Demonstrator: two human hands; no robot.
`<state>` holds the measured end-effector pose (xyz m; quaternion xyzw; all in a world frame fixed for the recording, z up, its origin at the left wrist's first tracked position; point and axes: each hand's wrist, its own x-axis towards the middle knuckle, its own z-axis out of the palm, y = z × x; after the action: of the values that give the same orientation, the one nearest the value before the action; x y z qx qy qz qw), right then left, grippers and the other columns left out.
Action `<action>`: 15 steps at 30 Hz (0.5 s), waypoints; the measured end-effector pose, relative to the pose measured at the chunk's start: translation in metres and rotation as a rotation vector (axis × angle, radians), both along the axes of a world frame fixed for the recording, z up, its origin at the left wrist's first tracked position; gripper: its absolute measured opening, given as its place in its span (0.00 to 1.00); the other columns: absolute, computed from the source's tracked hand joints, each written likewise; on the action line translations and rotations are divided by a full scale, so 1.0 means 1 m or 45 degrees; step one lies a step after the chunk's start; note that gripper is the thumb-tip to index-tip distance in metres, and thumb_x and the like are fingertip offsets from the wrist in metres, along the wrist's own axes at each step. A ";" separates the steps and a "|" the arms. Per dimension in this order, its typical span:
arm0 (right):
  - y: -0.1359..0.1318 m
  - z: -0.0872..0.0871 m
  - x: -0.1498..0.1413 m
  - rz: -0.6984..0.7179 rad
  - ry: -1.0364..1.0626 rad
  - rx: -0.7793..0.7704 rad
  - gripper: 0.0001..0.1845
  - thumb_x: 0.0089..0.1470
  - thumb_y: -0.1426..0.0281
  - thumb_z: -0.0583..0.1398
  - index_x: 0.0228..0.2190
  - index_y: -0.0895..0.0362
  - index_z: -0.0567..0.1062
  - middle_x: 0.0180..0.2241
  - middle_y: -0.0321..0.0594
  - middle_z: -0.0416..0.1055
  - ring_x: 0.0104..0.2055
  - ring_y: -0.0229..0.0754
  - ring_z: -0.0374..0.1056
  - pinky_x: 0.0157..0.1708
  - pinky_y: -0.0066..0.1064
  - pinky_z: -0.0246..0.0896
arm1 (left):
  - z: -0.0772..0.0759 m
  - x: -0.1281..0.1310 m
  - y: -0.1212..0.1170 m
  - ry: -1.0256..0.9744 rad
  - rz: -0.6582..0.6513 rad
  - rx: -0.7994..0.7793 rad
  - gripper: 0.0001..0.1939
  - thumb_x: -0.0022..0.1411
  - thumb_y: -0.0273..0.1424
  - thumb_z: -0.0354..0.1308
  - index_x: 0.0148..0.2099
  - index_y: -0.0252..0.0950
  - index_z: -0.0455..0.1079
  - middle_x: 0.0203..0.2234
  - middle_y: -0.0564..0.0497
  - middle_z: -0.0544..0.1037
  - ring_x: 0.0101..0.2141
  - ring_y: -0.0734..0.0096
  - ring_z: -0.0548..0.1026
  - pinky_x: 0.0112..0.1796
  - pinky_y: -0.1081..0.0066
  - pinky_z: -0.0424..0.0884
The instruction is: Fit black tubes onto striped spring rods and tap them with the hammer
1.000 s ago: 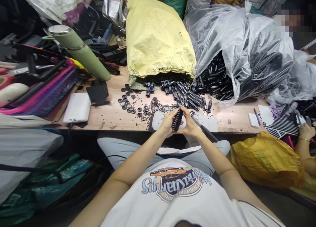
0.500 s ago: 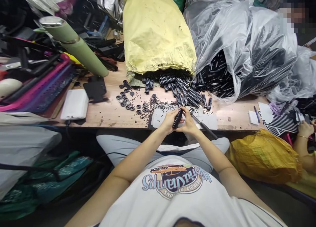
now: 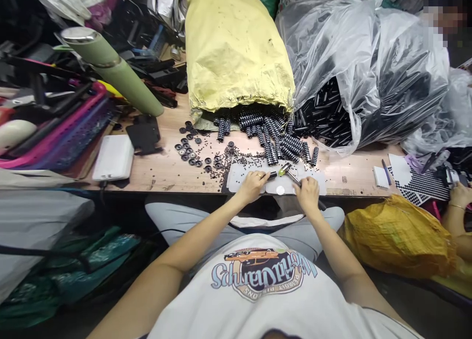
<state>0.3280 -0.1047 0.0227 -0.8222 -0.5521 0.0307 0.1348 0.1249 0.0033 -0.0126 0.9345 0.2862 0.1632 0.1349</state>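
Note:
My left hand [image 3: 252, 187] is closed around a black cylinder [image 3: 273, 175], whose end sticks out past the fingers to the right. My right hand [image 3: 308, 194] grips the handle of a small hammer [image 3: 291, 175]. The hammer's head, metal with a yellow-green face, lies over a pale plate [image 3: 239, 174] at the table's front edge, close to the cylinder's end. Beyond the hands lie several black cylinders with rows of light dots [image 3: 271, 154], spilling from a yellow sack [image 3: 239, 48]. Tiny dark rings and black discs [image 3: 191, 156] are scattered to the left.
A clear plastic bag [image 3: 368, 58] of plain black tubes stands at the back right. On the left are a white box [image 3: 113, 158], a green flask [image 3: 118, 73] and a pink basket [image 3: 55, 137]. Another person's hand [image 3: 459, 195] shows at the far right.
My right hand has let go of the black cylinder, moved right and taken hold of the hammer. My left hand has lowered the cylinder towards the plate, tipping it from steep to nearly flat.

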 end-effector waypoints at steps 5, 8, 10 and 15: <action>-0.015 0.023 0.011 -0.011 0.218 -0.137 0.17 0.64 0.59 0.46 0.37 0.57 0.69 0.30 0.44 0.72 0.34 0.46 0.68 0.34 0.32 0.57 | 0.006 -0.006 0.003 0.055 -0.016 0.123 0.22 0.64 0.21 0.45 0.58 0.33 0.67 0.45 0.38 0.74 0.44 0.57 0.71 0.43 0.57 0.63; -0.016 0.030 -0.010 -0.003 0.322 -0.096 0.21 0.66 0.60 0.41 0.38 0.56 0.68 0.27 0.40 0.71 0.29 0.43 0.68 0.30 0.29 0.55 | 0.009 -0.005 -0.001 0.041 0.013 0.096 0.23 0.63 0.21 0.45 0.59 0.34 0.66 0.45 0.38 0.75 0.46 0.54 0.71 0.46 0.53 0.63; -0.016 0.035 -0.023 -0.007 0.296 -0.242 0.20 0.66 0.61 0.42 0.37 0.57 0.68 0.25 0.41 0.70 0.27 0.43 0.68 0.29 0.29 0.53 | 0.011 -0.001 -0.005 0.054 0.042 0.051 0.24 0.63 0.21 0.44 0.60 0.33 0.65 0.47 0.37 0.75 0.48 0.53 0.71 0.49 0.51 0.62; -0.015 0.058 -0.041 0.048 0.342 -0.228 0.20 0.66 0.59 0.42 0.36 0.55 0.69 0.26 0.42 0.71 0.28 0.45 0.69 0.30 0.30 0.55 | 0.011 0.019 -0.027 0.135 0.095 -0.039 0.27 0.66 0.32 0.43 0.64 0.23 0.57 0.60 0.31 0.63 0.61 0.50 0.59 0.59 0.51 0.54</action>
<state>0.2867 -0.1201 0.0803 -0.8090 -0.5394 0.1921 0.1330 0.1436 -0.0235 -0.0019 0.9283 0.3302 0.1140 0.1276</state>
